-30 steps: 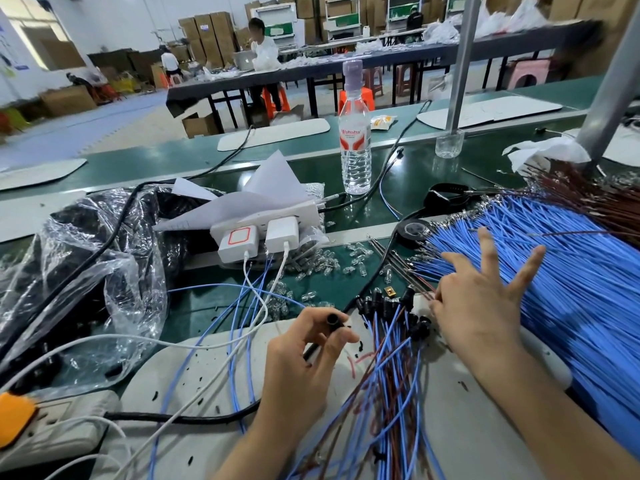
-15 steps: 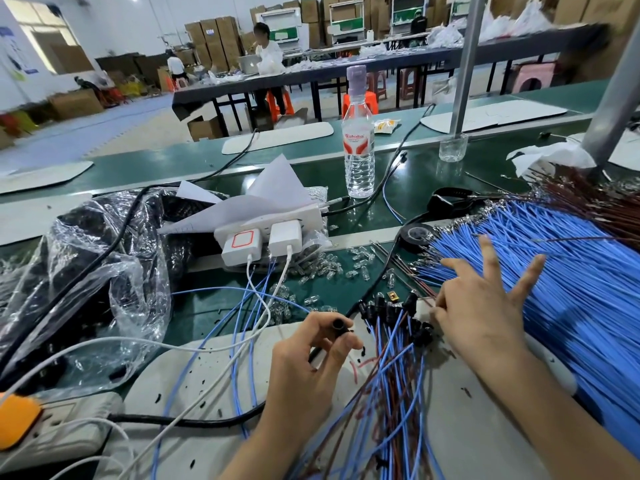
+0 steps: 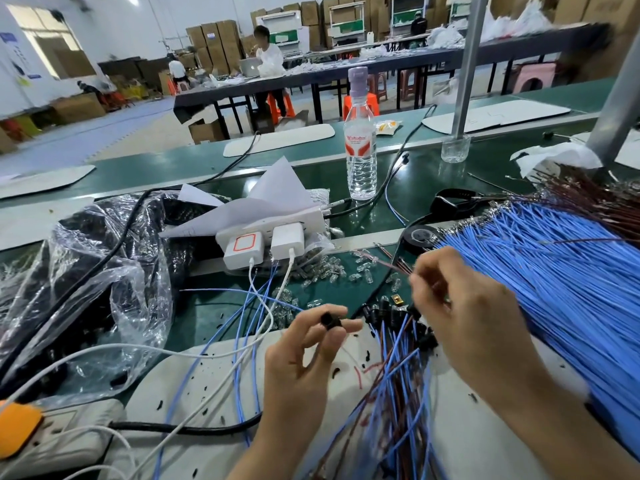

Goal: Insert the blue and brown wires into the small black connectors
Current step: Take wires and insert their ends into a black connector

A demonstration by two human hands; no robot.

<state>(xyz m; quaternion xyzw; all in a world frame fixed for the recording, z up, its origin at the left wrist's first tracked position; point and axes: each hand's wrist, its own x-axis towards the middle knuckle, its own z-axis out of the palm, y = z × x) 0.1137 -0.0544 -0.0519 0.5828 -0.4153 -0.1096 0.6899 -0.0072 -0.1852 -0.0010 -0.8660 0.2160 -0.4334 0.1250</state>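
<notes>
Thumb and forefinger of the left hand (image 3: 304, 358) pinch a small black connector (image 3: 327, 320), held up over the far edge of the white work board (image 3: 207, 393); the other fingers curl loosely beneath it. Just to the right, the right hand (image 3: 467, 313) is clenched with its fingertips bunched together. Motion blur smears them, but they seem to grip a single brown wire (image 3: 388, 265) that runs out leftward over the green bench (image 3: 207, 313).

Between and below the two hands lies a bundle of wired leads (image 3: 401, 375), blue and brown strands mixed, with a row of black connectors (image 3: 381, 308) at their far ends. To the right of the right hand spreads a thick fan of loose blue wires (image 3: 554, 278). Beyond it, at the far right, lies a sheaf of brown wires (image 3: 602, 202).

Small clear plastic parts (image 3: 329, 271) are scattered on the bench ahead of the hands, near a black tape roll (image 3: 420, 235). Behind them sits a white power strip (image 3: 277, 237) carrying two white chargers, with folded paper (image 3: 266, 199) on top. A water bottle (image 3: 360, 150) stands upright farther back. To the left is a crumpled clear plastic bag (image 3: 86, 271), and at the near left corner a second power strip with an orange switch (image 3: 52, 438).
</notes>
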